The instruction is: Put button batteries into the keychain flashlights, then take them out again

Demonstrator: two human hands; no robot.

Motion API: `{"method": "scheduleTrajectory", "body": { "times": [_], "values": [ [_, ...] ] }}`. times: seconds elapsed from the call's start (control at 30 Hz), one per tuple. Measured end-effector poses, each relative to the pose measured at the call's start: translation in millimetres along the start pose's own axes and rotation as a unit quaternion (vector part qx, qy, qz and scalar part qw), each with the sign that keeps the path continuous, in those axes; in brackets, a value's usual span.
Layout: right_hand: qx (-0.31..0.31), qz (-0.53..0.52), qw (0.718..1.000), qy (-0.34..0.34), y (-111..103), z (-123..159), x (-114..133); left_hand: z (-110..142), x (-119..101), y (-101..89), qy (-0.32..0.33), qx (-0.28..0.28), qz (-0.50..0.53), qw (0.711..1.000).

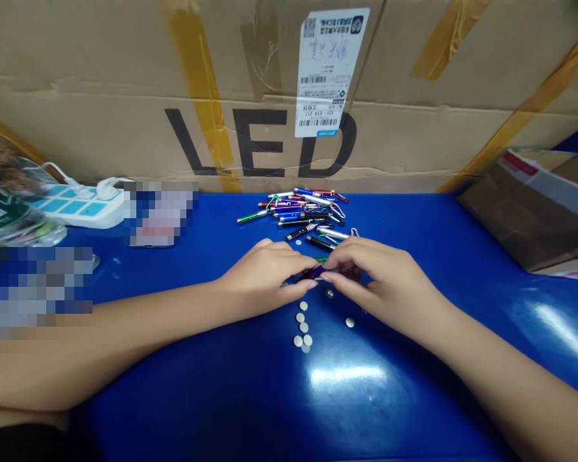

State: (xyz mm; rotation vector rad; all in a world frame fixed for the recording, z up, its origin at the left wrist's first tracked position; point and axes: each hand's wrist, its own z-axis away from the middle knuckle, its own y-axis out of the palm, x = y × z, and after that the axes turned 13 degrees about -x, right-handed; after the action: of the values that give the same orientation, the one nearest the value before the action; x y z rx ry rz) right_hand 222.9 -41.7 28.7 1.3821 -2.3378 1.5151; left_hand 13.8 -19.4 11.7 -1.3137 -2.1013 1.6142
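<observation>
Over the middle of the blue table my left hand (270,273) pinches a purple mini flashlight (314,273) between thumb and fingers. My right hand (383,276) is closed at the flashlight's right end, thumb and forefinger almost meeting my left fingertips. Fingers cover most of the tube, and whether a small part sits in the right pinch is too small to tell. Below the hands lie several silver button cells (304,327), with one more cell (349,323) apart to the right. A small round metal piece (329,294) lies just under my right thumb.
Behind the hands is a pile of coloured mini flashlights (301,212) with carabiner clips. A large cardboard box (125,141) stands along the back. A power strip (96,208) and a plastic bottle (24,221) are at left, a brown package (534,212) at right.
</observation>
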Motion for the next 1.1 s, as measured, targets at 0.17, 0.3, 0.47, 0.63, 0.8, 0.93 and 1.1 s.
{"method": "scheduleTrajectory", "body": {
  "times": [0.17,0.3,0.47,0.63,0.8,0.93,1.1],
  "values": [
    [0.030,0.033,0.997,0.069,-13.2,-5.1,-5.0,-0.6,3.4,-3.6,0.008,-0.034,-0.007,0.999],
    [0.196,0.031,0.978,0.062,-35.7,-3.2,1.3,-0.5,4.1,-4.8,0.004,-0.039,-0.007,0.999],
    [0.286,0.035,0.958,0.006,-33.8,17.1,39.7,-0.3,0.5,-4.6,0.007,-0.034,-0.018,0.999],
    [0.249,0.135,0.958,-0.048,-5.9,33.0,54.7,-1.4,1.4,-2.0,0.017,-0.032,-0.026,0.999],
    [0.252,0.108,0.961,-0.045,-0.1,36.0,37.0,-1.0,1.2,-0.8,0.019,-0.030,-0.024,0.999],
    [0.272,0.038,0.961,0.013,-8.6,24.1,33.3,-0.5,0.0,-0.6,0.017,-0.026,-0.024,0.999],
    [0.052,-0.080,0.989,0.115,-17.9,3.4,23.6,0.5,0.6,0.9,0.039,-0.029,-0.014,0.999]
  ]
}}
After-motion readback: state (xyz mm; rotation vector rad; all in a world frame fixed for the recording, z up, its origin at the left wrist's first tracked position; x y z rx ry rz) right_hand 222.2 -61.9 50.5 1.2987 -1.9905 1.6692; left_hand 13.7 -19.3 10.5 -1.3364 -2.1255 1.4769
